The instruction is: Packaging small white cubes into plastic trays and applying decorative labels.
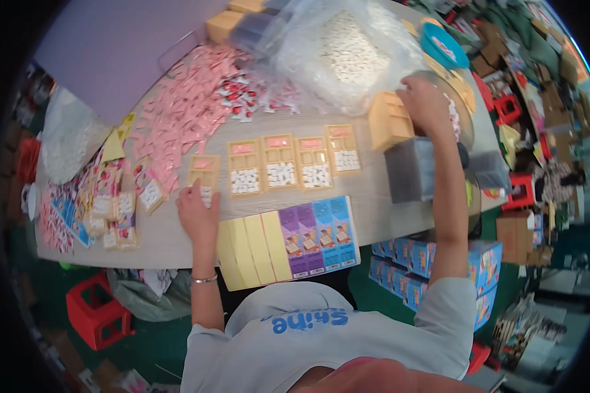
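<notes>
On a pale wood-grain table [370, 180], toward its left edge, the spread left hand [199, 213] touches a compartmented beige plastic tray [205, 164]; the right hand [426, 103], pinch unclear, meets stacked beige trays [387, 124], seemingly fetching, which calls for separating one.

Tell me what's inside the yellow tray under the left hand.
In the tray, small white pieces show at the near end; whatever the left hand covers there can't be seen.

Pale short-sleeved shirt [255, 354], silver bracelet [204, 280]
</notes>
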{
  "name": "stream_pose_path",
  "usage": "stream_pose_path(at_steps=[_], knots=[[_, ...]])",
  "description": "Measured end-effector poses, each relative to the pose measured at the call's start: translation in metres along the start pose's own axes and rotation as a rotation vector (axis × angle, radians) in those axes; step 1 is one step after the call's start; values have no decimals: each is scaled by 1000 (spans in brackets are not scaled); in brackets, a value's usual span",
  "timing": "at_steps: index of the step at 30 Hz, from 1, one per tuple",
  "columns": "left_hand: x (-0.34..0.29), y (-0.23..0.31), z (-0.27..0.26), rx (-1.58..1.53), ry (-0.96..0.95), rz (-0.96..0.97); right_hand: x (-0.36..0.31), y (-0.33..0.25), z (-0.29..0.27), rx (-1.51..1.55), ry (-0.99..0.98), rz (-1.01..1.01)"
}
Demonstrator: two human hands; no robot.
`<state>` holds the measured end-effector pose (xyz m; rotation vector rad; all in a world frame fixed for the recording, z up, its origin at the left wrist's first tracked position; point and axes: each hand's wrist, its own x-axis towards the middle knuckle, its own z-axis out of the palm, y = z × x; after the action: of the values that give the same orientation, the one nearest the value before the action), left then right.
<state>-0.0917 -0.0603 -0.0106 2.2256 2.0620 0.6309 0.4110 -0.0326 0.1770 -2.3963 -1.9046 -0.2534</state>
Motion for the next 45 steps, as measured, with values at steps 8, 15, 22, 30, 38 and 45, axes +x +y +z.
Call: stream_pose_path(at_steps=[8,15,22,30,38,45], knots=[[12,24,3,-10,5,-18,44,-212,131,601,-241,-637],[1,20,27,-43,-70,77,65,-275,200,320,79,-243],[23,-17,27,-76,-38,181,37,-239,185,1037,-81,-151],[23,-12,21,-116,-24,177,-6,-255,162,1316,-191,-131],[19,-16,23,-253,35,127,-32,-330,162,588,342,-882],[28,-18,10,-256,34,246,12,-302,155,598,297,-619]])
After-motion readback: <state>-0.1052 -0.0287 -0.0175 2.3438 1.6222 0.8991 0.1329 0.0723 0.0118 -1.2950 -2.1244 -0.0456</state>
